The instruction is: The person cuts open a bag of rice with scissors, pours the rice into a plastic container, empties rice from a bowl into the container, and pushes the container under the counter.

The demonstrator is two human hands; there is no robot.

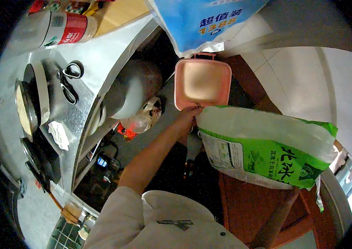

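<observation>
My left hand (189, 115) was closed on one end of a green-and-white bag (263, 155), the fingers bunched together round its plastic with hardly a gap between them; my right forearm (277, 218) reached up to the underside of the bag's other end, where the plastic covered nearly all of that hand, so I cannot tell how far its fingers were open or what they had hold of. The bag lay crosswise in front of me, full and bulging; its left end came right up to the near right corner of a pink container (177, 85), though whether the two touched I cannot tell; the container sat low down, its inside pale beige, with a handle (205, 54) at its far edge. Just beyond that edge was a blue bag (205, 25) printed with 1388; a red-brown wooden panel (263, 203) showed beneath the green-and-white one.

To my left ran a metal counter (101, 54); a clear bottle (66, 29) with a red label was towards its far end, scissors (62, 79) lay on the surface, and crumpled white paper (59, 135) lay nearer its right edge; below that edge was a large dark rounded vessel (143, 81).
</observation>
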